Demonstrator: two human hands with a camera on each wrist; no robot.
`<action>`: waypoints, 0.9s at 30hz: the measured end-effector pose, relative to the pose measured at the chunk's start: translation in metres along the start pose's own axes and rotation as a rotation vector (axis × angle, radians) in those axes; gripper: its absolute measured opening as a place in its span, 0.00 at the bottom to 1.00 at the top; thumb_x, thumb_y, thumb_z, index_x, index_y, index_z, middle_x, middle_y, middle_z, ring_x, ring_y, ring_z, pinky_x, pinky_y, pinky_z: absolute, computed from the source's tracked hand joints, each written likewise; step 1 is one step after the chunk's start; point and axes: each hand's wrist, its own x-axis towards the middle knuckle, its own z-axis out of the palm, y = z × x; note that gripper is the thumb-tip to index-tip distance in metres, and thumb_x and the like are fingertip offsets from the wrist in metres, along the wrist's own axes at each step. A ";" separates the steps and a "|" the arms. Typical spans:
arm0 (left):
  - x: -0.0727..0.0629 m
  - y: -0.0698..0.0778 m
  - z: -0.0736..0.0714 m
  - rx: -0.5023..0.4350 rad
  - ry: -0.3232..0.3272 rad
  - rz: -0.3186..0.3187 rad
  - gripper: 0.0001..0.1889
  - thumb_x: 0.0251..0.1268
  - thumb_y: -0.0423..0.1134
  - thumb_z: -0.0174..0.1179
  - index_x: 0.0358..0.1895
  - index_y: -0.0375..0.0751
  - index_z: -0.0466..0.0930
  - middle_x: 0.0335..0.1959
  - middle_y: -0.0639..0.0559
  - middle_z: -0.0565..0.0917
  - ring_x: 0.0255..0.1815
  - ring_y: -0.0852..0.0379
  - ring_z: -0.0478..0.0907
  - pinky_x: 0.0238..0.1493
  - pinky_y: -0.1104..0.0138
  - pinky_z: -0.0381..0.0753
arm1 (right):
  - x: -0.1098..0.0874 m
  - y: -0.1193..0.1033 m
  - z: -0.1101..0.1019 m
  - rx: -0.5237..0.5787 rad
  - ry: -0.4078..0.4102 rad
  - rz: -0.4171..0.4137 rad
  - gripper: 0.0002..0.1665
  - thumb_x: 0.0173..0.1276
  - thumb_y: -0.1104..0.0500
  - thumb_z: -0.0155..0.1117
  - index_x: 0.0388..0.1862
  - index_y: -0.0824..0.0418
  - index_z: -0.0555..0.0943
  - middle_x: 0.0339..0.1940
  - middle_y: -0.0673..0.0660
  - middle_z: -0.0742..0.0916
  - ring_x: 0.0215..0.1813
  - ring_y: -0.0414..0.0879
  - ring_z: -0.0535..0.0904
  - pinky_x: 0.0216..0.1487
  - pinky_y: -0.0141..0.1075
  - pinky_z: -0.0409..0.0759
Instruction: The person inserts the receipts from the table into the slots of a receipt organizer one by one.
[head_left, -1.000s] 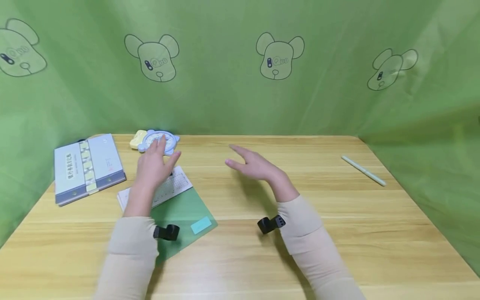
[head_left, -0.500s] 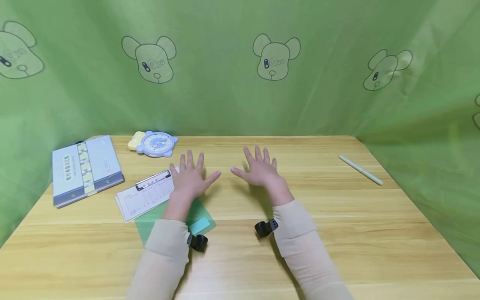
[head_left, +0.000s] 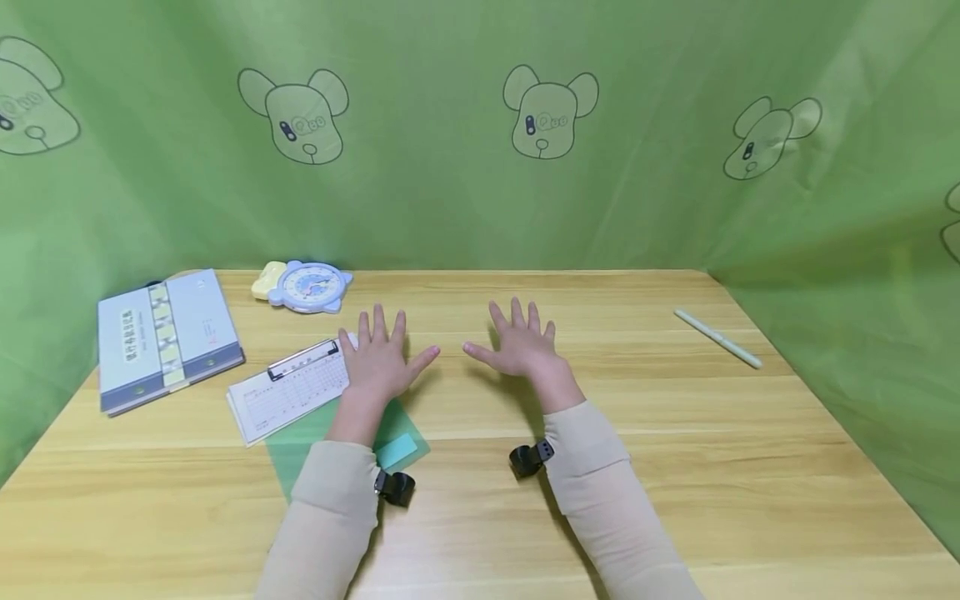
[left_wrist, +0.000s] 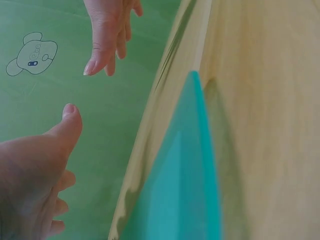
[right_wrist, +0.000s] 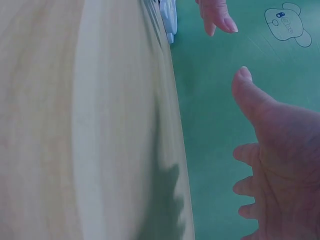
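Both hands hover palm down over the table with fingers spread, holding nothing. My left hand [head_left: 378,362] overlaps the right end of a clipped stack of printed papers [head_left: 288,396] in the head view. Under that hand and wrist lies a see-through green sheet [head_left: 300,454] with a lighter teal rectangle [head_left: 397,451] near its corner. A teal corner of the sheet [left_wrist: 187,165] looms close in the left wrist view. To the right, my right hand [head_left: 521,346] is over bare wood, its thumb pointing toward the left thumb. The right wrist view shows the right hand [right_wrist: 285,150] apart from the tabletop.
A pale blue binder [head_left: 172,342] with a patterned band lies at the left. Behind the papers is a blue clock-shaped item [head_left: 311,286] beside a small yellow piece [head_left: 267,280]. A pale green pen [head_left: 717,337] lies at the right. Green cloth [head_left: 450,208] surrounds the table.
My left hand has come from over the papers and clock-shaped item rightward and nearer me. My right hand has turned palm down with fingers spread. Both have barely moved in the last half second.
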 end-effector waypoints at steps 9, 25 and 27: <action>-0.002 -0.007 -0.002 -0.003 0.001 -0.031 0.43 0.52 0.71 0.33 0.67 0.46 0.45 0.66 0.38 0.39 0.64 0.40 0.31 0.55 0.43 0.29 | 0.003 -0.004 0.002 0.003 -0.007 -0.024 0.52 0.52 0.26 0.38 0.68 0.53 0.42 0.66 0.65 0.45 0.64 0.63 0.34 0.56 0.61 0.39; -0.102 -0.142 -0.050 -0.060 0.061 -0.554 0.34 0.62 0.53 0.44 0.64 0.35 0.49 0.61 0.29 0.50 0.61 0.33 0.45 0.54 0.40 0.40 | 0.040 -0.173 0.038 0.108 -0.175 -0.767 0.44 0.57 0.40 0.54 0.63 0.65 0.57 0.58 0.64 0.69 0.58 0.56 0.63 0.56 0.45 0.60; -0.141 -0.168 -0.058 -0.050 0.041 -0.719 0.29 0.60 0.46 0.50 0.60 0.33 0.57 0.56 0.28 0.59 0.56 0.32 0.54 0.51 0.40 0.49 | 0.027 -0.225 0.057 0.051 -0.236 -0.971 0.41 0.55 0.42 0.58 0.61 0.64 0.61 0.56 0.62 0.71 0.55 0.53 0.66 0.55 0.42 0.63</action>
